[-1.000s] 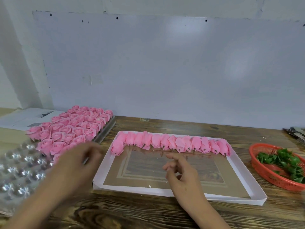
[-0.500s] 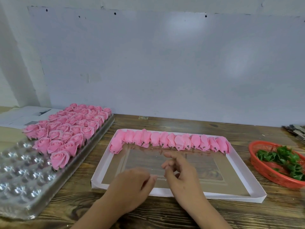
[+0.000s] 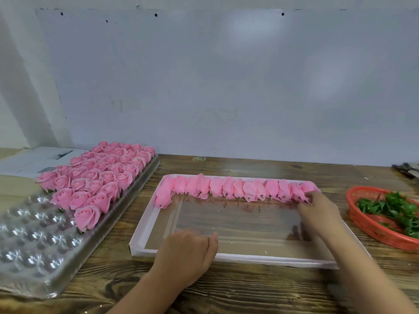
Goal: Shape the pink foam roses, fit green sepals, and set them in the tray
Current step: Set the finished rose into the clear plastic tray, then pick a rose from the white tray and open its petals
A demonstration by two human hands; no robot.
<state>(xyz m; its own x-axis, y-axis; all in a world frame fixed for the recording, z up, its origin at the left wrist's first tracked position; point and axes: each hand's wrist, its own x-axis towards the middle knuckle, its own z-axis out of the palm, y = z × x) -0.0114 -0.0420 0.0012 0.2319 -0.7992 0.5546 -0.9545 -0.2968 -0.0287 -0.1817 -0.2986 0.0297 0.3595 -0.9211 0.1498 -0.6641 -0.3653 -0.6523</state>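
Lying in a left-to-right row along the far edge of the box lid (image 3: 145,234), the buds (image 3: 235,189) point stems toward us; the right hand (image 3: 317,214) pinches the rightmost, the left hand (image 3: 188,252) hovers loosely curled.

Right hand (image 3: 317,214) moved from box centre to rightmost unshaped rose (image 3: 305,191).

Even, soft light; pale glare on wall (image 3: 238,71); hands motion-blurred; edges bowed.
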